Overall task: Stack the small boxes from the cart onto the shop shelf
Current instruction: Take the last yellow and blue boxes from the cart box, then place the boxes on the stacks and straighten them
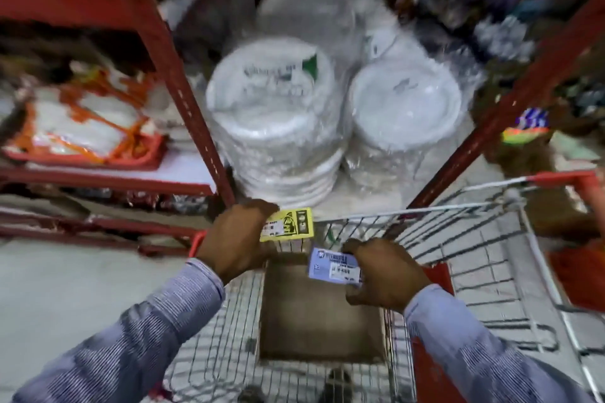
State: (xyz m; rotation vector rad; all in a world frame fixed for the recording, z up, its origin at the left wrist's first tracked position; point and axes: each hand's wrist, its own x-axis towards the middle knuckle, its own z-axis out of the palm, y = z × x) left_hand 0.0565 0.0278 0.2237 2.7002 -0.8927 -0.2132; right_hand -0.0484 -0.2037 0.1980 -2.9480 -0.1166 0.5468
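My left hand (237, 239) grips a small yellow box (289, 225) with a printed label, held above the front of the wire cart (458, 239). Just lower and to the right, my right hand (386, 275) holds a small pale blue box (334, 267). Both boxes hover over an open brown carton (317, 314) that stands in the cart basket. The red metal shop shelf (183, 98) rises straight ahead, beyond the cart's front rim. The picture is blurred by motion.
Wrapped stacks of white disposable plates (278, 114) (406, 114) fill the lower shelf ahead. Orange-and-white packets (85, 124) lie on the left shelf. A slanted red upright (510, 101) stands at the right, with mixed goods behind it. Pale floor tiles lie at left.
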